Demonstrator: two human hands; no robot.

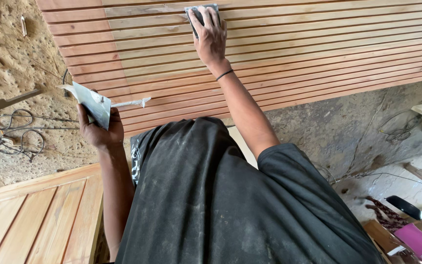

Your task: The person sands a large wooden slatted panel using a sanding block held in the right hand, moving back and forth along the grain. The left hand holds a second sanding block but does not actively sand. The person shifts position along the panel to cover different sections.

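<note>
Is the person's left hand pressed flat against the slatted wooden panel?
No: the left hand is off the slatted wooden panel, gripping a flat grey trowel-like tool, while the right hand presses a grey pad on the slats.

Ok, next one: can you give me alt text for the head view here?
A person's right hand presses a grey sanding pad flat against a slatted wooden panel. Their left hand holds a flat metal scraper blade off to the side, near the panel's lower edge. Another wooden panel lies below, on dusty ground.
</note>
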